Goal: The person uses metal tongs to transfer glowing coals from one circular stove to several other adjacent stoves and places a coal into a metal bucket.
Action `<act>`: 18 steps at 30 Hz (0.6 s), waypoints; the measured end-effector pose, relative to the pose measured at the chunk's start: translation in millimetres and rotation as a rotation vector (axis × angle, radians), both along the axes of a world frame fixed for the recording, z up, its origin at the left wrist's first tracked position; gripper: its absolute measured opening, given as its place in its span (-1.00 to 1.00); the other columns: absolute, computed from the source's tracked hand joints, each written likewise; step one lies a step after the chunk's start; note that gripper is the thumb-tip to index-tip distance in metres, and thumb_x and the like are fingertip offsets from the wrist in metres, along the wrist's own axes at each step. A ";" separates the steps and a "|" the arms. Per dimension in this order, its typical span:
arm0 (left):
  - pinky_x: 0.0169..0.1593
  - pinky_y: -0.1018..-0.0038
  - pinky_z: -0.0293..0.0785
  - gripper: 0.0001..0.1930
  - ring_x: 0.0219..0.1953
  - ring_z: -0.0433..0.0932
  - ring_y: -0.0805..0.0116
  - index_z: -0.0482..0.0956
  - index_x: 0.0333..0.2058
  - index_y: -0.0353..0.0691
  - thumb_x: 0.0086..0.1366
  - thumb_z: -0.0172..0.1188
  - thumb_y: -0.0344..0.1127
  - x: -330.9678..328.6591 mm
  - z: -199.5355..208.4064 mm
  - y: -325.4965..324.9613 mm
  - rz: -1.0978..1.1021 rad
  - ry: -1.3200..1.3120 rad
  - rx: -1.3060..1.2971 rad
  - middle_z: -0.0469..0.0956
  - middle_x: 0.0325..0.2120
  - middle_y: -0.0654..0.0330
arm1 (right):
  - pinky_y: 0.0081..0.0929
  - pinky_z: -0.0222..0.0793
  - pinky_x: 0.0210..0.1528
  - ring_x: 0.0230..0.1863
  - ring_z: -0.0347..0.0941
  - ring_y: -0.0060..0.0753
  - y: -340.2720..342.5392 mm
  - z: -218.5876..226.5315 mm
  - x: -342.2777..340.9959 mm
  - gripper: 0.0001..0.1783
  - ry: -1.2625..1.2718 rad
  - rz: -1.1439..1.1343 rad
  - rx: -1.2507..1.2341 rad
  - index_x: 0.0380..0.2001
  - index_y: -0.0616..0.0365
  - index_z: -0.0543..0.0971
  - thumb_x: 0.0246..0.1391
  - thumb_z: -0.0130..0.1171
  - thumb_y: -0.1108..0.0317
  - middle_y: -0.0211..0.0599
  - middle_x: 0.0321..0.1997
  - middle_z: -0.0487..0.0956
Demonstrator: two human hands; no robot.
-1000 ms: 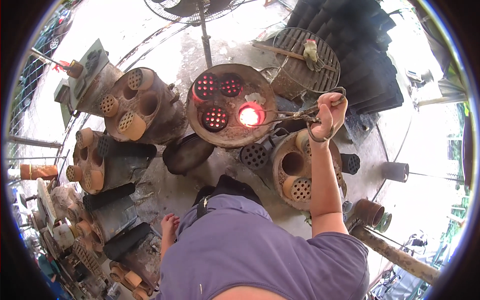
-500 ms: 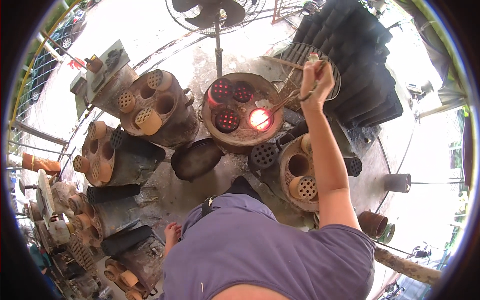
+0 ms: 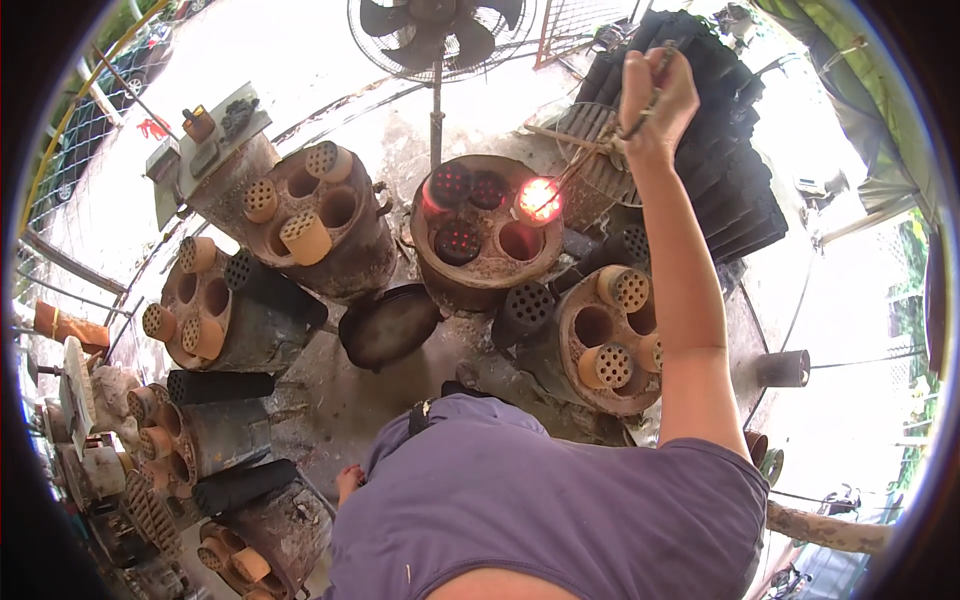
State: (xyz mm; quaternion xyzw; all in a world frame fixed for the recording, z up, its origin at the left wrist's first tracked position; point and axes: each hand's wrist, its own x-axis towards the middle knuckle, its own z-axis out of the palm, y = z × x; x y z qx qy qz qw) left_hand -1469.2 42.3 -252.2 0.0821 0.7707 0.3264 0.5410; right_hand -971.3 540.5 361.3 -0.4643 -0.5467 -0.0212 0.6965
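My right hand (image 3: 660, 95), at the end of a stretched arm, is closed round the handles of metal tongs (image 3: 575, 172). At the tongs' far end is a glowing honeycomb coal briquette (image 3: 540, 201), held above the round stove (image 3: 468, 285). Just in front of the briquette is an uncovered red-hot hole (image 3: 520, 241) in the stove top. Several dark briquettes (image 3: 457, 243) with red-lit holes sit in the stove's other openings. Low beside my left hip is my left hand (image 3: 349, 483), mostly hidden by my body; its fingers are too small to read.
Other drum stoves (image 3: 330, 235) with pale spent briquettes (image 3: 305, 238) stand left and right. A dark round lid (image 3: 390, 325) leans in front. Black briquettes (image 3: 700, 130) are stacked at the back right, near a wooden-slatted rack (image 3: 600, 150). A standing fan (image 3: 437, 30) is behind.
The glowing briquette has come up out of its hole and moved slightly back and right. My right hand has risen farther away with the tongs.
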 end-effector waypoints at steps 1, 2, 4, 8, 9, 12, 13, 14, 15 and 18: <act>-0.49 0.59 0.36 -0.73 -0.57 0.45 0.43 0.50 -0.28 -0.34 -0.03 0.07 -0.42 4.5 13.8 8.1 0.090 -0.029 -0.020 0.51 -0.56 0.17 | -0.70 0.09 -0.53 -0.58 0.11 -0.72 20.1 -12.1 9.0 -0.82 -0.031 -0.034 0.023 -0.62 0.19 0.34 -0.12 0.13 0.40 -0.56 -0.67 0.26; -0.49 0.59 0.36 -0.73 -0.57 0.45 0.43 0.50 -0.28 -0.34 -0.03 0.07 -0.42 8.2 23.3 13.5 0.091 -0.030 -0.015 0.51 -0.56 0.17 | -0.70 0.08 -0.58 -0.60 0.10 -0.72 21.2 -11.9 0.2 -0.81 -0.115 -0.108 0.005 -0.63 0.18 0.33 -0.13 0.14 0.43 -0.56 -0.68 0.24; -0.52 0.59 0.35 -0.74 -0.59 0.45 0.42 0.48 -0.27 -0.31 0.00 0.05 -0.41 11.5 29.9 20.2 0.028 -0.054 -0.044 0.51 -0.55 0.17 | -0.69 0.06 -0.65 -0.64 0.10 -0.72 43.2 -27.3 -3.6 -0.81 -0.058 -0.023 -0.025 -0.64 0.17 0.31 -0.12 0.12 0.47 -0.55 -0.70 0.23; -0.52 0.61 0.32 -0.75 -0.59 0.42 0.49 0.50 -0.28 -0.30 0.00 0.07 -0.41 5.8 7.4 5.3 0.028 -0.053 -0.039 0.50 -0.57 0.20 | -0.48 0.09 -0.59 -0.67 0.10 -0.48 46.7 -30.1 -29.2 -0.71 -0.220 -0.076 -0.034 -0.60 0.13 0.24 -0.11 0.16 0.32 -0.40 -0.71 0.21; -0.50 0.61 0.33 -0.75 -0.58 0.42 0.50 0.52 -0.29 -0.30 -0.01 0.08 -0.40 0.1 -7.4 -7.2 0.008 -0.040 -0.004 0.50 -0.56 0.21 | -0.49 0.10 -0.58 -0.64 0.11 -0.51 42.7 -26.2 -37.3 -0.70 -0.232 -0.052 -0.057 -0.55 0.15 0.25 -0.13 0.20 0.34 -0.41 -0.68 0.21; -0.45 0.60 0.34 -0.75 -0.55 0.43 0.51 0.55 -0.32 -0.31 -0.03 0.11 -0.38 -3.3 -24.0 -27.0 -0.058 0.056 0.013 0.52 -0.53 0.23 | -0.49 0.13 -0.57 -0.59 0.10 -0.54 27.5 -14.9 -43.3 -0.69 -0.208 -0.092 0.003 -0.51 0.20 0.26 -0.14 0.22 0.36 -0.41 -0.65 0.21; -0.43 0.59 0.35 -0.75 -0.53 0.43 0.50 0.57 -0.33 -0.31 -0.04 0.13 -0.37 -3.1 -24.9 -27.7 -0.108 0.141 -0.007 0.52 -0.52 0.24 | -0.50 0.15 -0.53 -0.56 0.10 -0.56 23.4 -8.4 -35.1 -0.69 0.251 0.309 -0.031 -0.47 0.22 0.29 -0.15 0.24 0.38 -0.41 -0.60 0.21; -0.43 0.58 0.35 -0.75 -0.54 0.43 0.49 0.55 -0.32 -0.31 -0.04 0.12 -0.38 -5.1 -24.8 -34.4 -0.122 0.170 -0.017 0.52 -0.51 0.23 | -0.65 0.18 -0.42 -0.44 0.11 -0.60 0.6 5.9 -34.5 -0.78 -0.041 -0.016 -0.085 -0.46 0.17 0.32 -0.08 0.18 0.40 -0.44 -0.44 0.22; -0.44 0.57 0.36 -0.75 -0.54 0.44 0.48 0.54 -0.31 -0.31 -0.03 0.11 -0.38 -6.1 -20.7 -30.8 -0.135 0.166 -0.021 0.52 -0.51 0.22 | -0.65 0.18 -0.40 -0.44 0.13 -0.60 -7.4 10.0 -17.4 -0.77 -0.057 -0.053 -0.032 -0.45 0.17 0.33 -0.08 0.17 0.34 -0.45 -0.44 0.23; -0.45 0.54 0.37 -0.74 -0.54 0.44 0.44 0.50 -0.28 -0.30 0.00 0.09 -0.39 -6.3 -1.3 -26.1 -0.140 0.130 -0.037 0.52 -0.50 0.19 | -0.64 0.13 -0.48 -0.54 0.16 -0.56 -50.0 13.9 14.6 -0.73 -0.082 -0.003 0.049 -0.51 0.19 0.30 -0.03 0.06 0.22 -0.41 -0.56 0.24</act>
